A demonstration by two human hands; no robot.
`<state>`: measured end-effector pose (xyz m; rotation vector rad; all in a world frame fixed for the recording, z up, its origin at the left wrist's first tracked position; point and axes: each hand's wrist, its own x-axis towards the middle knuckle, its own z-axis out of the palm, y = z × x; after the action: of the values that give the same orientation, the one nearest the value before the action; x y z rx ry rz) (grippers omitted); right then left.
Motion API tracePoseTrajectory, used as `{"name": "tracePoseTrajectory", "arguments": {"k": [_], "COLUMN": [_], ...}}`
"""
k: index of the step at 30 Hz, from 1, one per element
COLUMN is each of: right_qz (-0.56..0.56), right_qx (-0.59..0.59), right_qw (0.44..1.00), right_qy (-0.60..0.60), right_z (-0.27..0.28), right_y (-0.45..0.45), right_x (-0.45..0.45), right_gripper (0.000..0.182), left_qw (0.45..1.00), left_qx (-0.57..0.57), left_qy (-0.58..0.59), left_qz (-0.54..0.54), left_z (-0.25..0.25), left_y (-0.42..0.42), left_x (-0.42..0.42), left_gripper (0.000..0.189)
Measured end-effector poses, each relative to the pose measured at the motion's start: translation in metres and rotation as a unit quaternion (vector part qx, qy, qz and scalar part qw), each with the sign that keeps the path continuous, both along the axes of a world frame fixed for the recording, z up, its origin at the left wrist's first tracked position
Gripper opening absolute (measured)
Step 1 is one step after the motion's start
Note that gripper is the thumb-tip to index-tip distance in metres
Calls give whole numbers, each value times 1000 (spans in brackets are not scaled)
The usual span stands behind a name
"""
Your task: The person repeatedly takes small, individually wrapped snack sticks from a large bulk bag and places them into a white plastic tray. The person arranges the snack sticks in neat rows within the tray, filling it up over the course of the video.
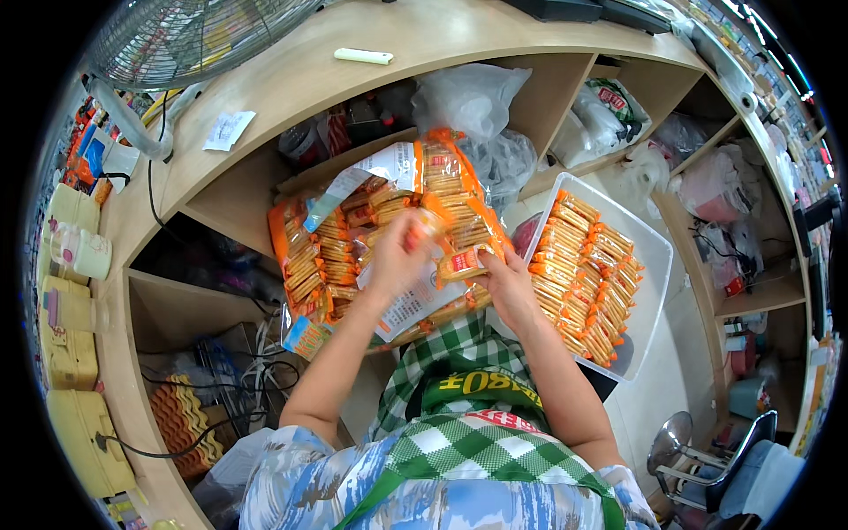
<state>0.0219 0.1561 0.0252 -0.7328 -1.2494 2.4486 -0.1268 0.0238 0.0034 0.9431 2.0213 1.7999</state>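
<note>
A large opened plastic bag (407,305) with orange edges lies before me, full of small wrapped biscuit packets (338,262) in rows. My left hand (401,255), blurred, holds an orange-ended wrapped packet (427,222) above the bag. My right hand (507,281) grips another biscuit packet (462,262) between thumb and fingers, at the bag's right side. To the right of that hand stands a clear plastic bin (652,324) with more such packets (580,285) packed in several upright rows.
A curved wooden counter (457,30) surrounds me, with a fan (199,40) at its upper left and a paper slip (228,130) on it. Shelves below hold plastic bags (474,96) and egg trays (185,421). A metal-framed chair (715,464) stands at lower right.
</note>
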Motion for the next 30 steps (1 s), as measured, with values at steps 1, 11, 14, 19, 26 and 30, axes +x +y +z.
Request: {"name": "tracePoseTrajectory", "arguments": {"k": [1,11,14,19,26,30], "right_qz": [-2,18,8,8,11,24], "right_qx": [20,125,107,-15,-37,-38], "right_qw": [999,992,994,998,998,998], "right_qy": [-28,-3,19,62,50,40], "right_z": [0,-12,1,0,3,2], "right_y": [-2,-2,-9,-1,-2,0], "right_x": [0,5,2,6,5,9], "right_gripper": [38,42,42,41,40,39], "left_qw": [994,970,966,978,857,894], "left_qx": [-60,-212,-175,-155,-439,-404], "left_qy": [79,112,184,-72,262,184], "left_qz": [-44,-40,-54,-117,56,65], "left_z": [8,26,14,48,-51,-63], "left_y": [-2,11,12,-6,-35,-41], "left_x": [18,68,66,-2,-87,-87], "left_gripper": [42,70,71,47,34,27]}}
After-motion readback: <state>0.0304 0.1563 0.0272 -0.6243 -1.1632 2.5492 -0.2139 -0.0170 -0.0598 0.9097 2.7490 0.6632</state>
